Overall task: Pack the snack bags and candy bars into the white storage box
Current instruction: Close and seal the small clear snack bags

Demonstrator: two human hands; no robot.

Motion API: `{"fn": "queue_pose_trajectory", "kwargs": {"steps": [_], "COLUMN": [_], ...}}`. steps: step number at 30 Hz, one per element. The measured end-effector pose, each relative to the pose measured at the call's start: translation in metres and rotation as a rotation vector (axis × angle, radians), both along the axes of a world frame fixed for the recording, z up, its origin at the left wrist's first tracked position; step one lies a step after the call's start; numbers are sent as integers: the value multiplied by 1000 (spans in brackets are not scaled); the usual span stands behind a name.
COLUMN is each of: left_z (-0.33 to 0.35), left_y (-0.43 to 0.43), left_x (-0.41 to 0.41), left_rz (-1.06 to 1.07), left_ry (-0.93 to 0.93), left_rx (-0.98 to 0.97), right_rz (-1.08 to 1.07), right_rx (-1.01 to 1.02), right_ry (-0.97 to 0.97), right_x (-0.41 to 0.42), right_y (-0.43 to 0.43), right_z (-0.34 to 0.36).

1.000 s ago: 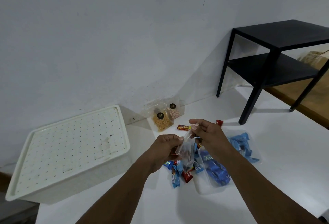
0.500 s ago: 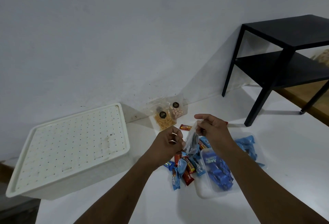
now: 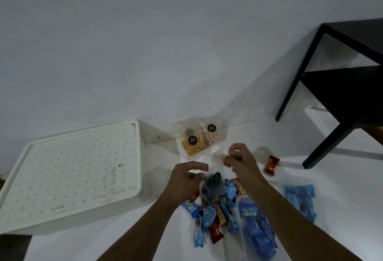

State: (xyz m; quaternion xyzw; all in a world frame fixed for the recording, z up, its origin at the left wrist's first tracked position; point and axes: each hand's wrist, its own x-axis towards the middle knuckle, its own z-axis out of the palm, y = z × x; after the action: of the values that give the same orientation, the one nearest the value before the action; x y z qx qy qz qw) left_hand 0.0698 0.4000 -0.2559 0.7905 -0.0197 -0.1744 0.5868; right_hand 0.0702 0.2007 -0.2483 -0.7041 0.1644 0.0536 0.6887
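Note:
A clear snack bag with dark pieces (image 3: 211, 188) hangs between my hands above a pile of blue and red candy bars (image 3: 215, 215). My left hand (image 3: 186, 180) and my right hand (image 3: 240, 161) each pinch the bag's top edge. The white storage box (image 3: 68, 178) sits at the left with its perforated lid on. Two more clear snack bags, one with orange sticks (image 3: 192, 144) and one with pink pieces (image 3: 211, 136), lean by the wall behind my hands. A single red candy (image 3: 270, 165) lies to the right.
A clear bag of blue wrapped bars (image 3: 257, 231) lies under my right forearm, and another bag of blue bars (image 3: 300, 200) lies further right. A black two-tier side table (image 3: 342, 86) stands at the right. A white wall runs close behind everything.
The view has shifted, so the box and side table sit further right in frame. My hands have moved slightly apart on the bag's top edge, and the bag hangs lower between them.

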Motion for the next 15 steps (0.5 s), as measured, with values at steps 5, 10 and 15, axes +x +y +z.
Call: {"fn": "queue_pose_trajectory", "kwargs": {"steps": [5, 10, 15], "left_z": [-16, -47, -71], "left_y": [-6, -2, 0], "left_x": [60, 107, 127], "left_rz": [92, 159, 237], "left_ry": [23, -16, 15], "left_rx": [25, 268, 290], "right_rz": [267, 326, 408], "right_rx": [-33, -82, -104], "right_ry": [124, 172, 178], "right_x": [52, 118, 149], "right_y": [-10, -1, 13], "right_z": [-26, -52, -74]}}
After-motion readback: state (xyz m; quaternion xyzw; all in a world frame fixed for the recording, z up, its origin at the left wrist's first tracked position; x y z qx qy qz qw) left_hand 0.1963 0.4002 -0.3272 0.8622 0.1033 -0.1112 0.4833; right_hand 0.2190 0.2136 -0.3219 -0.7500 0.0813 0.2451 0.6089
